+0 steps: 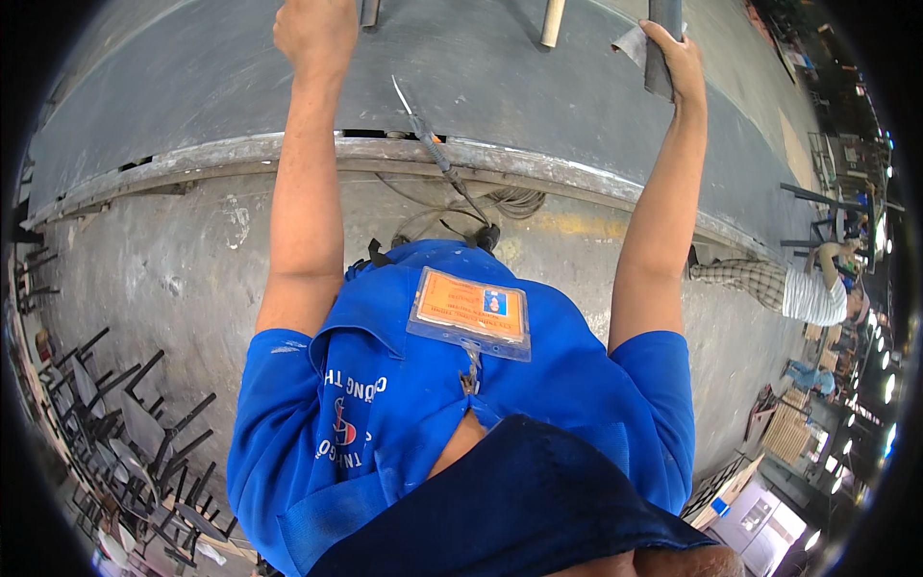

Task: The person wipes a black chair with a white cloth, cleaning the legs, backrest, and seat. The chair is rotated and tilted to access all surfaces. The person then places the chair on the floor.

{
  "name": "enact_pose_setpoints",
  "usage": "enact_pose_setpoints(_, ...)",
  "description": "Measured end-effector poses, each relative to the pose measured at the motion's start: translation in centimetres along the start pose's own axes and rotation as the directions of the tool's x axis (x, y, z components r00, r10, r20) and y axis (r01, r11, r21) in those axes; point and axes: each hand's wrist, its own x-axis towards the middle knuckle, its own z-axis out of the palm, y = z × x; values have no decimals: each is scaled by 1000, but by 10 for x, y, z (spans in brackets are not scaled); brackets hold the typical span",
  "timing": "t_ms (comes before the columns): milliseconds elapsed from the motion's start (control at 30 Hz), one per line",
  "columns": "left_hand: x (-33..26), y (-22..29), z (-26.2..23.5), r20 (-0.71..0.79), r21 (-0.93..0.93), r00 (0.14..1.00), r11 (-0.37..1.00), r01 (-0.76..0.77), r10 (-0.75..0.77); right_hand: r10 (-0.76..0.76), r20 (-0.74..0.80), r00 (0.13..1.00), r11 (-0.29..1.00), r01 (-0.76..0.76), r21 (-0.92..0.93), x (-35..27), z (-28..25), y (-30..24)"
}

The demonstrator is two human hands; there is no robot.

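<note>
Both my arms reach out over a dark grey worktable (221,106). At the top edge of the view my left hand (315,37) is closed in a fist, and I cannot make out what is in it. A short dark leg-like piece (370,12) stands just right of it. My right hand (681,60) is wrapped round a dark grey bar (660,67), its thumb across the bar. A curled greyish sheet (631,44), perhaps sandpaper, sticks out beside the bar. Between my hands, a pale wooden leg-like piece (552,24) comes in from the top.
An air blow gun (423,127) with a thin nozzle lies over the table's near edge, its hose coil (516,202) on the floor below. Dark chair frames (144,433) are heaped at the left. A person in a striped top (813,294) works at the right, near stacked boards (786,423).
</note>
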Motion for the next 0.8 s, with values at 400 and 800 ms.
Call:
enact_pose_setpoints(400,-75,-47,-25,-56,-348,998,937,-32,14,-26,-101,995,1000,26,1,-80,20,41)
enact_pose_setpoints(800,-70,-112,-16,-204,-308,976,942,-137,76,74,-82,994,988,-63,138,-128,78,48)
